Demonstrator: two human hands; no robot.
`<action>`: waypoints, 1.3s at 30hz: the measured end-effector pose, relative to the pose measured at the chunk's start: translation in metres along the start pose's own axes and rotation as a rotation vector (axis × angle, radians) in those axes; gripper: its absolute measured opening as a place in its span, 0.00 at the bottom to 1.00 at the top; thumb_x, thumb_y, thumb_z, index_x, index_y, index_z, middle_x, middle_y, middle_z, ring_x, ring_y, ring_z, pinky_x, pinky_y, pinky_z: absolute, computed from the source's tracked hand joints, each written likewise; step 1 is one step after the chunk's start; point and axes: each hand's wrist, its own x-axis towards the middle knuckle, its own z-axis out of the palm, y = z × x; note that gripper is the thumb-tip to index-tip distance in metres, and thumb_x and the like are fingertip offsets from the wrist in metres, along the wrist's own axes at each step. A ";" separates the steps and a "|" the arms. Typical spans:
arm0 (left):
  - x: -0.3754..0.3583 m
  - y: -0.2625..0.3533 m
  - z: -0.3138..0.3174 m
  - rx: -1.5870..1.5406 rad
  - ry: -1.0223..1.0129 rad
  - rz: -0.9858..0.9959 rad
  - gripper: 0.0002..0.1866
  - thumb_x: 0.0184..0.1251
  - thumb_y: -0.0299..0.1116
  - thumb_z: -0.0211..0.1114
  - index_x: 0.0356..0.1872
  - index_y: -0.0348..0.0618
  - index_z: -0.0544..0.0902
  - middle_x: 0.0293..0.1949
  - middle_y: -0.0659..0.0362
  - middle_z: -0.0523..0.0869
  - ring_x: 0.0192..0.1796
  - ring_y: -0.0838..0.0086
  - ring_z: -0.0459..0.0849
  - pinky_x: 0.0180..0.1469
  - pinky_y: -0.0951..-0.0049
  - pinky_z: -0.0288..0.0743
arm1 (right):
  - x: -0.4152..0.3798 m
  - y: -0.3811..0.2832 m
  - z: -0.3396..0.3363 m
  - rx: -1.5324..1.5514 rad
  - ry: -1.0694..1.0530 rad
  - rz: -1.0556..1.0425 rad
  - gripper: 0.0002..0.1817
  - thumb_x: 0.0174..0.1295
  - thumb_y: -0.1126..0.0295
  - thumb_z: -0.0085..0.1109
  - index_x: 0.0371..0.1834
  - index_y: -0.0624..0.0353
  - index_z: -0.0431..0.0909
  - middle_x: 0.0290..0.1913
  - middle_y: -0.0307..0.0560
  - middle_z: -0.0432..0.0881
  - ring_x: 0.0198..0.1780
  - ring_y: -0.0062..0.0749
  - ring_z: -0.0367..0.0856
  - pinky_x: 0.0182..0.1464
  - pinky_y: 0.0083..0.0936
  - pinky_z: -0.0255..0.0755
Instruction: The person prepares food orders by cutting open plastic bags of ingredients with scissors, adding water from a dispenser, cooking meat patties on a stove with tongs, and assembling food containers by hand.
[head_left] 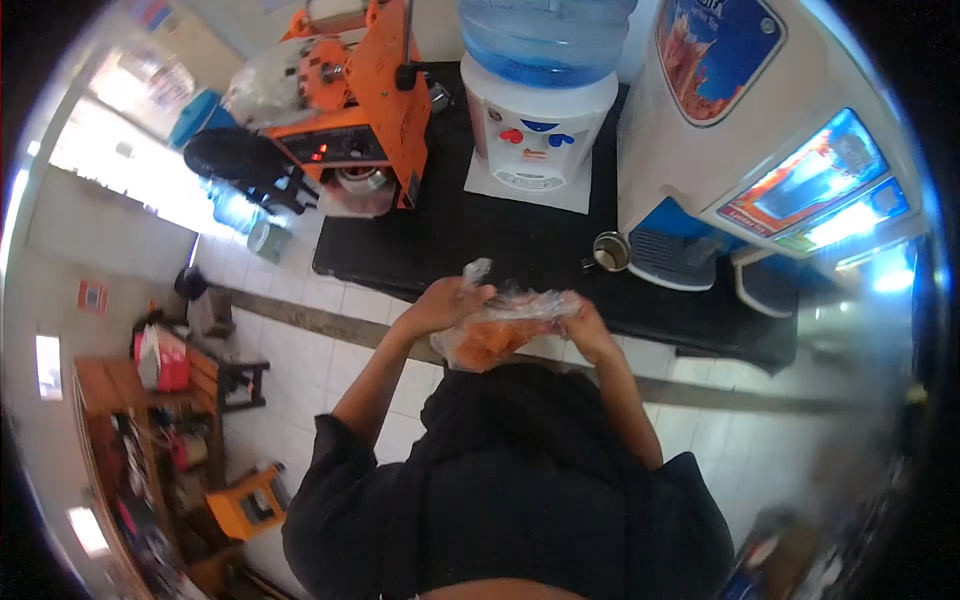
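Note:
A clear plastic bag (490,338) with orange contents hangs in front of my chest, near the front edge of the black counter. My left hand (450,305) grips the bag's upper left side, with a twisted bit of plastic standing up by the fingers. On the right side of the opening, my right hand (583,325) pinches the plastic rim. The orange contents sit low in the bag, between both hands, and their exact kind is too blurred to tell.
The black counter (520,235) holds an orange machine (385,110), a white water dispenser (540,125) with a large bottle, a metal cup (611,251) and a big drinks machine (665,150). Wooden shelves (150,400) and an orange stool-like object (248,503) stand at left.

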 end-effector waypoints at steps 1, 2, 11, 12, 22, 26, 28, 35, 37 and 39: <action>0.027 -0.001 -0.020 0.119 -0.165 0.125 0.27 0.64 0.56 0.61 0.32 0.36 0.82 0.24 0.54 0.81 0.29 0.74 0.80 0.31 0.71 0.72 | 0.015 -0.001 0.007 -0.002 0.034 -0.053 0.13 0.60 0.80 0.47 0.47 0.61 0.73 0.41 0.48 0.80 0.38 0.33 0.83 0.44 0.33 0.80; 0.044 -0.005 -0.032 0.213 -0.327 0.248 0.28 0.62 0.59 0.61 0.35 0.37 0.83 0.28 0.54 0.83 0.32 0.73 0.81 0.33 0.72 0.73 | 0.034 0.008 0.014 0.184 0.139 -0.033 0.14 0.61 0.81 0.47 0.49 0.62 0.72 0.44 0.47 0.79 0.40 0.31 0.81 0.44 0.31 0.79; 0.166 -0.021 -0.085 -0.491 -0.259 -0.054 0.23 0.69 0.51 0.57 0.36 0.37 0.83 0.31 0.57 0.82 0.34 0.74 0.80 0.34 0.74 0.74 | 0.119 -0.024 0.028 -0.071 0.542 0.034 0.17 0.62 0.54 0.60 0.28 0.56 0.74 0.29 0.31 0.74 0.33 0.19 0.71 0.36 0.20 0.64; 0.179 -0.026 -0.075 -0.711 -0.199 -0.101 0.22 0.69 0.50 0.59 0.34 0.37 0.81 0.28 0.59 0.82 0.28 0.77 0.78 0.30 0.76 0.71 | 0.129 -0.019 0.029 -0.318 0.572 -0.039 0.20 0.60 0.52 0.62 0.25 0.58 0.75 0.27 0.34 0.75 0.32 0.19 0.72 0.37 0.21 0.65; 0.237 -0.047 -0.099 -0.018 -0.219 0.138 0.32 0.64 0.60 0.58 0.38 0.32 0.83 0.35 0.48 0.86 0.37 0.61 0.85 0.41 0.64 0.77 | 0.197 -0.038 0.025 -0.338 0.997 -0.489 0.24 0.67 0.54 0.51 0.23 0.66 0.78 0.27 0.47 0.78 0.35 0.30 0.76 0.37 0.28 0.69; 0.230 -0.020 -0.116 0.457 -0.260 0.181 0.32 0.64 0.61 0.53 0.36 0.36 0.85 0.33 0.42 0.84 0.40 0.49 0.83 0.44 0.57 0.76 | 0.198 -0.026 -0.011 -0.500 0.475 -0.254 0.29 0.67 0.48 0.49 0.17 0.62 0.75 0.21 0.45 0.77 0.27 0.31 0.75 0.32 0.31 0.67; 0.234 -0.035 -0.110 0.573 -0.270 0.377 0.31 0.62 0.61 0.55 0.42 0.38 0.83 0.33 0.42 0.84 0.41 0.49 0.83 0.46 0.56 0.76 | 0.203 -0.032 -0.002 -0.914 0.431 -0.233 0.30 0.64 0.46 0.51 0.16 0.63 0.75 0.21 0.50 0.77 0.27 0.38 0.76 0.31 0.34 0.68; 0.236 -0.016 -0.115 0.558 -0.057 0.341 0.43 0.49 0.51 0.68 0.68 0.47 0.65 0.40 0.43 0.83 0.45 0.52 0.82 0.48 0.55 0.75 | 0.203 -0.061 0.008 -1.400 0.740 -0.266 0.25 0.56 0.47 0.61 0.24 0.64 0.75 0.21 0.56 0.77 0.27 0.52 0.78 0.30 0.38 0.71; 0.245 -0.021 -0.112 0.423 -0.029 0.393 0.39 0.52 0.52 0.66 0.65 0.46 0.69 0.40 0.42 0.83 0.45 0.51 0.82 0.47 0.55 0.75 | 0.210 -0.055 -0.007 -1.341 0.812 -0.264 0.21 0.59 0.52 0.60 0.26 0.64 0.75 0.21 0.52 0.77 0.26 0.47 0.78 0.31 0.36 0.71; 0.259 -0.028 -0.107 0.287 -0.001 0.447 0.35 0.54 0.54 0.65 0.61 0.45 0.74 0.40 0.42 0.83 0.44 0.51 0.83 0.47 0.55 0.75 | 0.220 -0.033 -0.035 -0.513 0.716 -0.284 0.21 0.58 0.53 0.60 0.39 0.63 0.78 0.30 0.50 0.81 0.31 0.36 0.79 0.36 0.33 0.72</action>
